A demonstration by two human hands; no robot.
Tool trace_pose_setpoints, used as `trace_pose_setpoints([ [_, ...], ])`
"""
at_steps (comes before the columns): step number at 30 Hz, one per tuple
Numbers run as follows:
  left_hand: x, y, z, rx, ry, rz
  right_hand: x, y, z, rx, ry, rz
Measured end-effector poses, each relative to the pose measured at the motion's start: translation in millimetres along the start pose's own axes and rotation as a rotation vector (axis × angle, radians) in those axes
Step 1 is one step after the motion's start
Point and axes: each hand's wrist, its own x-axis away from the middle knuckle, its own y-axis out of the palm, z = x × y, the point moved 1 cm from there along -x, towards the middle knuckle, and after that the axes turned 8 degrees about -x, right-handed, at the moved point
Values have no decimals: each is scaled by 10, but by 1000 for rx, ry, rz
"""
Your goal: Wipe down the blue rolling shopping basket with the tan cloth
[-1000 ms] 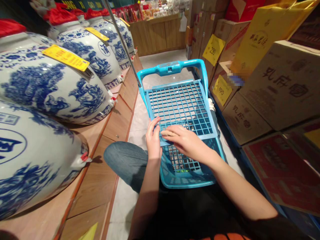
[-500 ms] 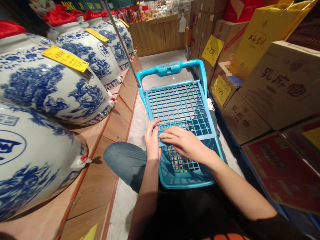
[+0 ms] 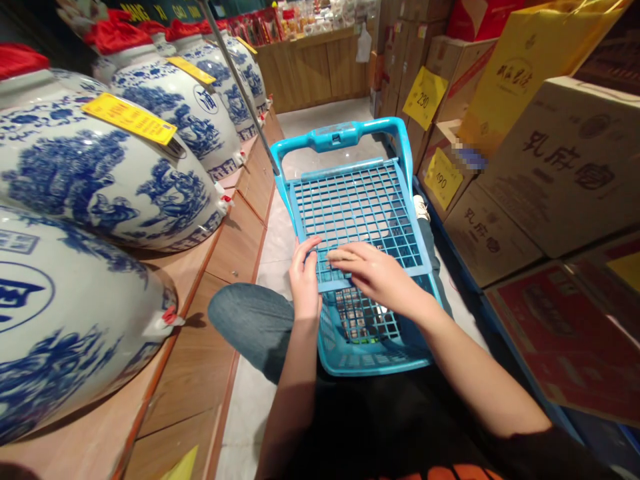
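A blue plastic shopping basket (image 3: 375, 365) with a raised handle stands in front of me, between my legs. A hinged blue grid panel (image 3: 357, 203) slants across its upper part. My left hand (image 3: 304, 277) is closed around the basket's left edge, thumb on the inner side and fingertips over the grid. My right hand (image 3: 373, 273) hovers over or touches the lower part of the grid, palm down. Its fingers are together around a small tan piece (image 3: 344, 255), whose kind I cannot make out. Through the mesh, contents low in the basket are hard to tell.
Large blue-and-white porcelain jars (image 3: 100, 160) with red covers and small taps line a wooden ledge (image 3: 200, 313) on the left. Stacked cartons (image 3: 565, 167) with yellow price signs rise on the right. A wooden counter (image 3: 320, 73) crosses the far end. My bent knee (image 3: 245, 323) flanks the basket.
My right hand has shifted slightly up and to the right over the grid, with the tan piece at its fingers. My left hand keeps its place on the basket's edge.
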Motion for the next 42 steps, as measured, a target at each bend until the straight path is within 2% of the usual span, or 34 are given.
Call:
trace_pose_setpoints([
  [2,2,9,0,-15,7,0,14,-43,85,93,113,123],
  [4,-2,19,-3,-27,17,1,15,-44,107,172,174,185],
  [6,-9,22,-6,-33,25,3,-5,5,46,212,154,139],
  [9,-14,11,-6,-47,26,1,-45,92,-84,219,47,24],
  [12,-8,3,-4,-48,22,1,-44,72,-56,163,4,12],
  [16,0,27,-10,-31,9,3,13,-74,187,157,183,212],
  [18,-3,41,-14,-24,5,5,33,-97,232,203,267,290],
  [20,-7,44,-13,-14,4,8,28,-49,173,217,256,260],
  [24,-9,16,-1,-23,-2,5,-25,135,-71,123,43,98],
  [27,-5,-4,4,-38,-2,2,-46,165,-124,52,-72,39],
  [29,-5,-2,0,-40,-1,1,-41,106,-47,58,-48,38],
  [33,-14,29,-20,-34,-11,4,8,-64,213,178,207,239],
  [35,-16,45,-24,-24,-12,8,27,-82,265,215,258,285],
  [37,-16,51,-20,-15,-11,14,25,-30,223,189,206,235],
  [42,-7,13,-3,-30,-26,18,-17,171,-44,-32,-36,76],
])
